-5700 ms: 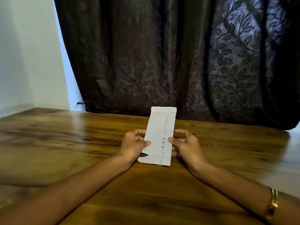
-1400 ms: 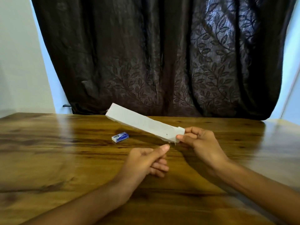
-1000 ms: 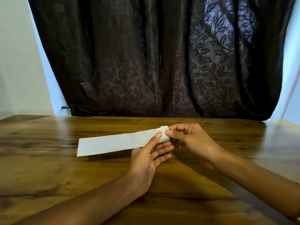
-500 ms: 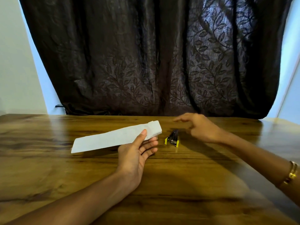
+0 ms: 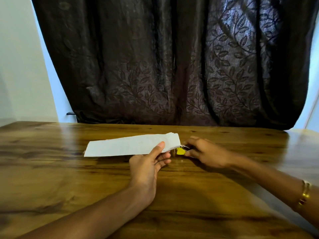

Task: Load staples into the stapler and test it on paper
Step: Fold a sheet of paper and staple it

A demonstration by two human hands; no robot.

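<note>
- A dark curtain (image 5: 172, 62) of glossy fabric, embossed with leafy vines, hangs in heavy folds behind the tabletop.
- The tabletop (image 5: 69, 178) is polished brown wood with dark streaked grain and a soft sheen.
- A long, narrow folded strip of white paper (image 5: 127, 147) is held just above the tabletop, slanting up toward its right end, which looks several layers thick.
- The left hand (image 5: 148, 166) grasps the paper near that right end, thumb flat on top and fingers curled beneath.
- The right hand (image 5: 207, 152), just right of the paper's end, curls its grip around a small stapler (image 5: 181, 150); only a yellow end piece and a glint of metal show, touching or nearly touching the paper's end.
- A thin gold bangle (image 5: 304, 193) circles the right wrist, well right of the paper.
</note>
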